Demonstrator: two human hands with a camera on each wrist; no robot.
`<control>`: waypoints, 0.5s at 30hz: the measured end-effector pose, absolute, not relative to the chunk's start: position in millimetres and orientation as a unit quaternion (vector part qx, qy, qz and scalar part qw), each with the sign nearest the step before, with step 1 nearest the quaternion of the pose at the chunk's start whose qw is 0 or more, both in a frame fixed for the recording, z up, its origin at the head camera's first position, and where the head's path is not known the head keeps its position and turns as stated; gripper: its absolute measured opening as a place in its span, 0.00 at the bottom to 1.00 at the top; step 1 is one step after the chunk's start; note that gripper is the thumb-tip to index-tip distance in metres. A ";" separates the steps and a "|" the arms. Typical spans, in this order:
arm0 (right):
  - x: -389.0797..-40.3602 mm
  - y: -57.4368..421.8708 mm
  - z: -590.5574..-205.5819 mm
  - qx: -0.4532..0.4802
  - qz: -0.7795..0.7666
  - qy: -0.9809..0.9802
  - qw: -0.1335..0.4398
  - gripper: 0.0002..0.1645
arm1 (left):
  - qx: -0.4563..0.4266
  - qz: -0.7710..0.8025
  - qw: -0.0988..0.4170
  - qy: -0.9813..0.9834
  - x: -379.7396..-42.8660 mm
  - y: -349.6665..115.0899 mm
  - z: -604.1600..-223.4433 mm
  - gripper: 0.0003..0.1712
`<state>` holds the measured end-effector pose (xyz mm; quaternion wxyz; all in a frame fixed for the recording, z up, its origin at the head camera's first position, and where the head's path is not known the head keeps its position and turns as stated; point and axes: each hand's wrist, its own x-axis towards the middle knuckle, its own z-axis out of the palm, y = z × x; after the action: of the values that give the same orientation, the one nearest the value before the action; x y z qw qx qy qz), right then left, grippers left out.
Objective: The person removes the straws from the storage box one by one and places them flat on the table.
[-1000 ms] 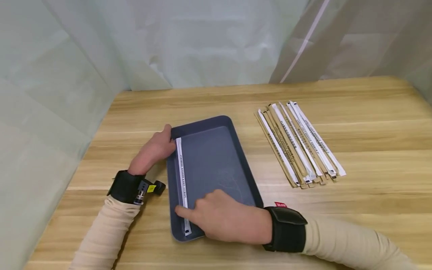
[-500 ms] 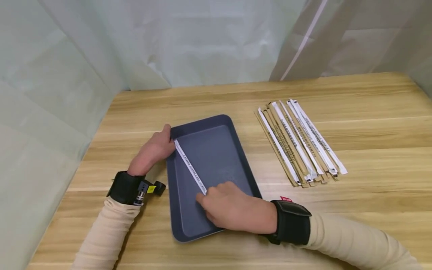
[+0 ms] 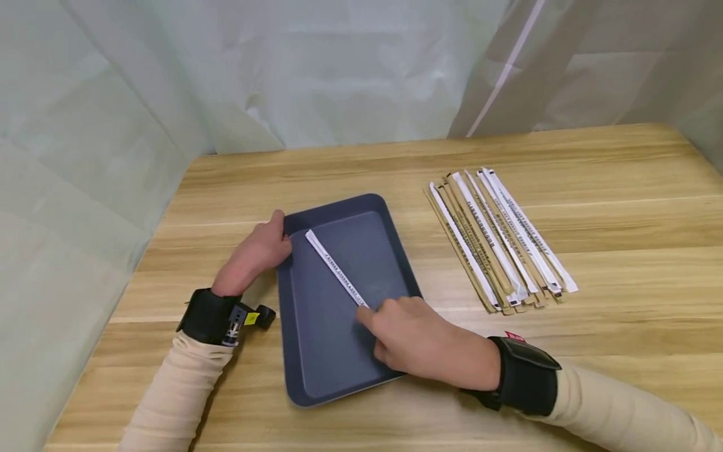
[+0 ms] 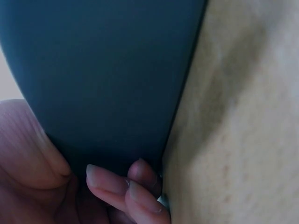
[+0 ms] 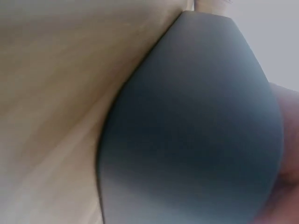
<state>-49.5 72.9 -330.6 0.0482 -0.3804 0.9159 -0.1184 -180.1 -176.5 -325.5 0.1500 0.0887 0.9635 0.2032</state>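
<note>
A dark grey tray (image 3: 316,376) lies slightly turned on the wooden table. My left hand (image 3: 262,248) grips its far left corner, the thumb over the rim; in the left wrist view the fingertips (image 4: 107,184) press against the outer wall. Slanting across the tray's inside is a white paper-wrapped straw (image 3: 336,270) with dark print. My right hand (image 3: 418,336) pinches its near end between thumb and fingers, over the tray's near right part. That pinched end is hidden by the hand. In the right wrist view the tray's outer wall (image 5: 196,121) covers most of the right hand.
Several more wrapped straws (image 3: 497,242), white and brown, lie side by side in a slanted bundle on the wooden table (image 3: 632,263), right of the tray. Pale sheeting (image 3: 350,75) stands behind the table and along its left side.
My right hand took the straw's near end from along the tray's left wall and moved it right. The straw now slants, its far end away from the left hand, which stays put.
</note>
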 end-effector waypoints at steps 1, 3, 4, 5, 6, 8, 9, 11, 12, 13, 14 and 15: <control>-49.1 75.5 -330.3 -0.381 -0.126 0.915 0.043 0.10 | 0.090 0.203 0.149 0.963 -179.7 -176.8 -325.3 0.15; -48.3 80.2 -329.3 -0.382 -0.138 0.913 0.031 0.09 | 0.093 0.205 0.151 0.963 -179.3 -177.9 -325.4 0.15; -47.9 82.3 -328.4 -0.382 -0.144 0.912 0.026 0.09 | 0.094 0.204 0.150 0.963 -179.3 -178.4 -325.5 0.15; -47.4 84.4 -327.3 -0.382 -0.150 0.912 0.019 0.09 | 0.095 0.205 0.150 0.963 -179.3 -178.9 -325.6 0.15; -46.9 86.3 -326.1 -0.381 -0.155 0.912 0.012 0.09 | 0.095 0.205 0.150 0.963 -179.5 -179.3 -325.8 0.16; -46.3 90.2 -322.8 -0.376 -0.161 0.913 -0.004 0.10 | 0.092 0.207 0.149 0.962 -179.4 -179.5 -326.0 0.16; -46.3 92.3 -321.1 -0.373 -0.163 0.913 -0.014 0.10 | 0.091 0.209 0.148 0.962 -179.4 -179.5 -326.4 0.16; -46.5 97.0 -317.1 -0.367 -0.171 0.914 -0.032 0.11 | 0.089 0.213 0.140 0.963 -178.9 -179.3 -327.1 0.15; -46.8 99.6 -315.3 -0.363 -0.175 0.914 -0.040 0.11 | 0.090 0.214 0.141 0.962 -178.7 -179.3 -326.7 0.15; -47.1 102.3 -313.7 -0.359 -0.178 0.915 -0.046 0.12 | 0.091 0.215 0.141 0.962 -178.6 -179.6 -326.9 0.15; -47.6 105.1 -312.6 -0.356 -0.181 0.915 -0.054 0.12 | 0.092 0.215 0.142 0.962 -178.6 -179.8 -327.0 0.15; -48.1 108.1 -312.2 -0.354 -0.188 0.914 -0.063 0.11 | 0.094 0.214 0.143 0.962 -178.8 -180.1 -327.1 0.15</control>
<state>-48.1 108.1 -312.2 -0.0625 -0.3542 0.9139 -0.1883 -178.8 -180.1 -327.1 0.1435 0.0941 0.9616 0.2141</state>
